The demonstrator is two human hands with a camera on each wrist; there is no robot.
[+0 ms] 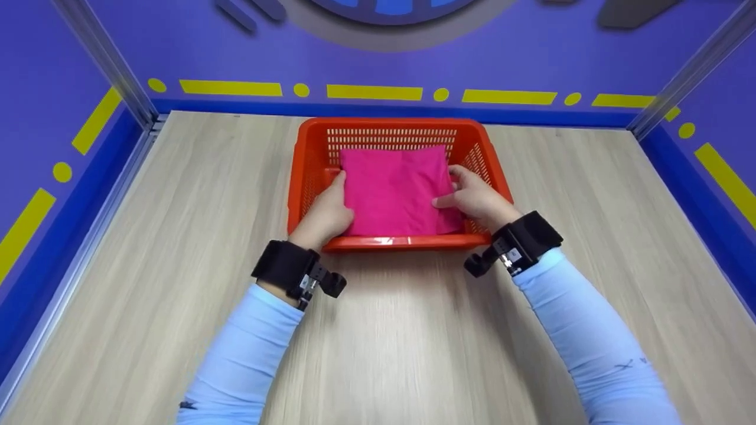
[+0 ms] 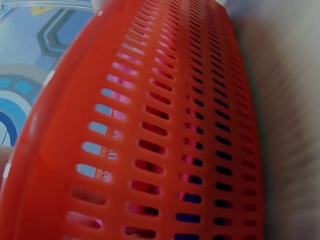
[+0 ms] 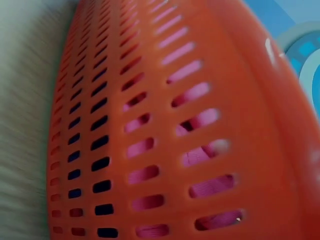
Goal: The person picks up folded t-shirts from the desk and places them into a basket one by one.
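Note:
A folded bright pink cloth (image 1: pixel 396 192) lies inside a red plastic basket (image 1: pixel 390 242) in the head view. My left hand (image 1: pixel 326 215) reaches over the near rim and grips the cloth's left edge, its lower fingers hidden. On the opposite side my right hand (image 1: pixel 477 198) pinches the right edge, thumb on top. Both wrist views are filled by the slotted outside walls of the basket. Pink fabric (image 3: pixel 212 186) shows through the slots in the right wrist view. Something dark blue (image 2: pixel 188 218) shows through the lower slots in the left wrist view.
The basket stands on a light wood-grain table (image 1: pixel 378 330), towards its back edge. Blue-purple panels (image 1: pixel 236 53) with yellow markings rise at the back and both sides, joined by metal corner posts (image 1: pixel 112 65). Each wrist wears a black camera strap (image 1: pixel 286 267).

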